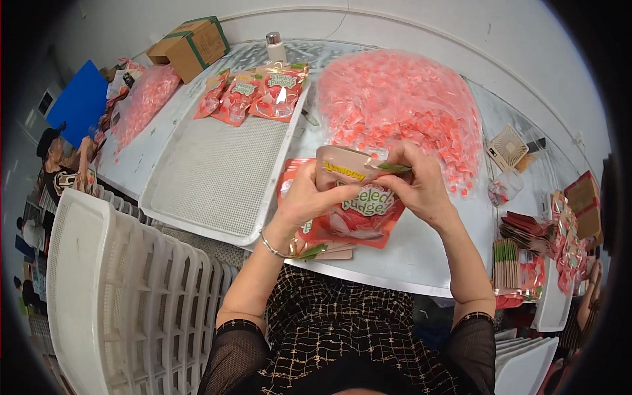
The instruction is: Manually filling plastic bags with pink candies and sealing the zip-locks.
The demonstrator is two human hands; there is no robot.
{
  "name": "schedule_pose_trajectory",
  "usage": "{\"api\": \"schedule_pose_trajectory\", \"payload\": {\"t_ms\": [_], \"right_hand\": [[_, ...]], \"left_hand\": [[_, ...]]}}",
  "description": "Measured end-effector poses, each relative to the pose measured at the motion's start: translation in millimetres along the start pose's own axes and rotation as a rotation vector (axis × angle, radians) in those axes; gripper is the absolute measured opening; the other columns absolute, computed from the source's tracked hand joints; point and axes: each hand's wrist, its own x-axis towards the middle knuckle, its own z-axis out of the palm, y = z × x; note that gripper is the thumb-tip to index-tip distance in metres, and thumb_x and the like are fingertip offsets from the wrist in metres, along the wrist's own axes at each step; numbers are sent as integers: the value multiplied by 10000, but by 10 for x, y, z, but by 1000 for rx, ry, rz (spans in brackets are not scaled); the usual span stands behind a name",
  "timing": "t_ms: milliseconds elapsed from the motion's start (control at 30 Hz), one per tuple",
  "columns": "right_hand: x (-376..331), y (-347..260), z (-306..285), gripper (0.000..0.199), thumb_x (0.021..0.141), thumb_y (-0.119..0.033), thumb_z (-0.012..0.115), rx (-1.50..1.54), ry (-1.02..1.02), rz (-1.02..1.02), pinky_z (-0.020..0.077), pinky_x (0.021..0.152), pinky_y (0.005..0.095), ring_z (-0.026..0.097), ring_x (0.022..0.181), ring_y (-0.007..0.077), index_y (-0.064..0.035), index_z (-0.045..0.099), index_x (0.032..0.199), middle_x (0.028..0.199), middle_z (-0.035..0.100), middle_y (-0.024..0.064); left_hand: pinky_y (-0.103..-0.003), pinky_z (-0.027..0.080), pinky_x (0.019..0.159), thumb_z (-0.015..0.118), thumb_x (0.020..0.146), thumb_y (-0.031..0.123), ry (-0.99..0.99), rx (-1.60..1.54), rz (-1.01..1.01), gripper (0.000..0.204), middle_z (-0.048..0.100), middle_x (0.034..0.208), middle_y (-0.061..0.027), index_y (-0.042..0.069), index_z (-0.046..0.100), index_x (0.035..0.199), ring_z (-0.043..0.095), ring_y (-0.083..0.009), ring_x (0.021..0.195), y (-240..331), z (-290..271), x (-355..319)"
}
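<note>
A red and pink candy pouch (359,230) is upright between my hands over the table's near edge, its top edge bulging apart. My left hand (304,201) grips its left side, with the thumb across the front. At the upper right corner my right hand (418,184) pinches the pouch, fingers bent over the top. Whether anything is inside the pouch cannot be seen. Beneath and beside my left hand lies a stack of flat pouches (336,253), partly covered. Just beyond my hands is a large clear bag of small pink wrapped candies (395,85), some showing at its near side.
To the left lies a white mesh tray (210,168) with several plump pouches (240,99) at its far end. Stacked white trays (125,263) stand at lower left. A bottle (276,47), a cardboard box (191,47) and a small fan (507,146) sit farther off. Another person (62,161) is at left.
</note>
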Motion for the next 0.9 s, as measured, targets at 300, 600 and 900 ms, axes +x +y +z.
{"api": "schedule_pose_trajectory", "payload": {"t_ms": [300, 600, 900], "right_hand": [[269, 55, -146, 234, 736, -180, 733, -72, -382, 12, 471, 613, 333, 614, 686, 210, -32, 655, 899, 739, 639, 101], [328, 193, -55, 147, 773, -145, 646, -218, -307, -99, 437, 599, 378, 573, 645, 296, -10, 633, 831, 693, 599, 142], [469, 207, -1, 168, 775, -121, 630, -291, -253, -105, 449, 605, 383, 596, 660, 307, 4, 628, 887, 734, 616, 162]], "left_hand": [[-232, 500, 694, 668, 822, 54, 118, 115, 48, 174, 680, 864, -47, -29, 652, 974, 619, -88, 797, -83, -6, 78], [-227, 482, 608, 604, 874, 82, 228, 338, 235, 135, 668, 821, -27, -36, 643, 927, 580, -68, 691, -135, 66, 167], [-234, 467, 678, 543, 920, 119, 224, 172, 128, 191, 635, 793, -28, -36, 642, 971, 552, -63, 733, -211, -92, 187]]}}
